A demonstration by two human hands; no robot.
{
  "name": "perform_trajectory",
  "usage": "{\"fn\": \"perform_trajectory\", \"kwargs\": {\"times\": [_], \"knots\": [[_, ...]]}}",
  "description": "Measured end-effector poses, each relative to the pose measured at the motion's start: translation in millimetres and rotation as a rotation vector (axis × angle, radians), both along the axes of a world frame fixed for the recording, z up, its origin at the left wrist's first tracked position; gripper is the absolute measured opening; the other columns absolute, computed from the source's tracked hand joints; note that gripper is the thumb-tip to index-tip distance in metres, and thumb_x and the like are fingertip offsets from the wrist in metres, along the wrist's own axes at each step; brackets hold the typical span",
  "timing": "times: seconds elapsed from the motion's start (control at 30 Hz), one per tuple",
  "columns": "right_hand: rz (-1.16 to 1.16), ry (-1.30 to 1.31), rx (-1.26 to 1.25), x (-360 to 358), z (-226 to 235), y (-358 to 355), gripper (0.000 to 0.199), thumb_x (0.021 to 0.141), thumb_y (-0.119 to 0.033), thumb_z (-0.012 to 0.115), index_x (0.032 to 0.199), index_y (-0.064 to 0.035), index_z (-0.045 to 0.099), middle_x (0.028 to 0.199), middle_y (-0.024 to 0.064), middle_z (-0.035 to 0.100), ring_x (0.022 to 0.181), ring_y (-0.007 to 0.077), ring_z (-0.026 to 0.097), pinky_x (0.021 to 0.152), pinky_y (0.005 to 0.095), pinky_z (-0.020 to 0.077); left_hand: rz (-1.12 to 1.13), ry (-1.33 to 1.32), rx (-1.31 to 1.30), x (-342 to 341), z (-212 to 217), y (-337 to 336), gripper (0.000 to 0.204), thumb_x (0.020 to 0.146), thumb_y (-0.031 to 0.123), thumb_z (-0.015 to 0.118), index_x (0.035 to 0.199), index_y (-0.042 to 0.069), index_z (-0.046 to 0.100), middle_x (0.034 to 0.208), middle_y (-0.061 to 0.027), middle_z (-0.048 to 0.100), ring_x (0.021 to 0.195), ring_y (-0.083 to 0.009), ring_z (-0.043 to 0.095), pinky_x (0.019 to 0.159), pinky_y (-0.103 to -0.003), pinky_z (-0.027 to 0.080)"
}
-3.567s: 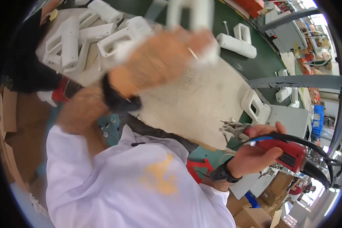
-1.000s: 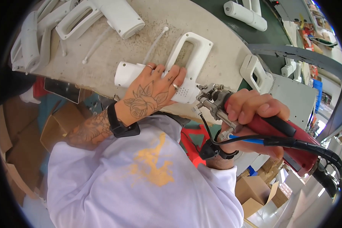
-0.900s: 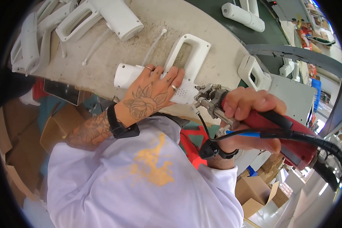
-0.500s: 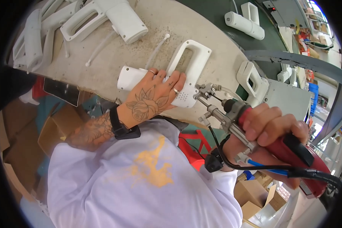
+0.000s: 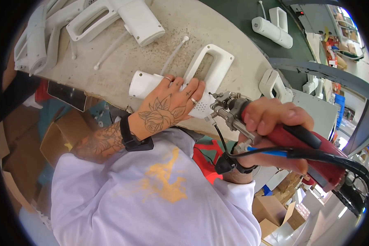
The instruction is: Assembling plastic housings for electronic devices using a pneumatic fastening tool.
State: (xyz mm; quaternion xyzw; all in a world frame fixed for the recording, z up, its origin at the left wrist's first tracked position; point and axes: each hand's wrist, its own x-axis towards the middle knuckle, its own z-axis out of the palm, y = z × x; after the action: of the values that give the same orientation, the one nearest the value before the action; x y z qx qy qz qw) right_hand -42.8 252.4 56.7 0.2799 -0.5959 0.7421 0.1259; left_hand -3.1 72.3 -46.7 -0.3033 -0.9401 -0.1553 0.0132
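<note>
A white plastic housing [image 5: 141, 84] with a looped handle [image 5: 219, 65] and a short white cord lies on the worktable near its front edge. My left hand [image 5: 168, 100] is closed over its middle, fingers curled across the top and pressing it to the table. My right hand [image 5: 274, 119] is wrapped round a red power screwdriver [image 5: 315, 153] with a metal nose, a blue tube and a black cable. The metal nose [image 5: 227, 106] is at the right end of the housing, beside the small vent holes; whether the tip touches is unclear.
Similar white housings [image 5: 139, 20] lie at the far left of the worktable [image 5: 172, 16]. Another white unit [image 5: 272, 33] rests on the green surface at the back right, and one [image 5: 272, 84] lies nearer. A grey metal bar [image 5: 324, 67] crosses the right side. Cardboard boxes [image 5: 270, 209] stand below.
My right hand has come left and slightly up with the screwdriver, and its long metal nose now looks shorter. My left hand stays on the housing. The whole view has shifted slightly.
</note>
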Motion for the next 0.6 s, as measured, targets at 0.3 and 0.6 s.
{"fn": "perform_trajectory", "kwargs": {"times": [0.3,0.6], "knots": [[-0.032,-0.035,-0.032,10,23,5,0.082,0.083,-0.079,0.053,0.114,-0.0031,0.055,0.067,0.0045,0.051,0.052,0.0171,0.050,0.046,0.0311,0.0399,-0.010,0.024,-0.019,-1,4,-1,0.074,0.077,0.037,0.074,0.137,0.002,0.047,0.122,-0.0086,0.053,0.098,-0.0254,0.056,0.092,-0.039,0.044],[-0.001,0.087,0.044,-4,60,23,0.093,0.079,-0.085,0.051,0.124,-0.0039,0.058,0.075,0.0004,0.050,0.060,0.0131,0.047,0.055,0.0288,0.0357,-0.062,-0.017,-0.013,29,10,-13,0.062,0.080,0.028,0.068,0.134,0.004,0.051,0.116,-0.0070,0.053,0.096,-0.0238,0.056,0.091,-0.038,0.044]]}}
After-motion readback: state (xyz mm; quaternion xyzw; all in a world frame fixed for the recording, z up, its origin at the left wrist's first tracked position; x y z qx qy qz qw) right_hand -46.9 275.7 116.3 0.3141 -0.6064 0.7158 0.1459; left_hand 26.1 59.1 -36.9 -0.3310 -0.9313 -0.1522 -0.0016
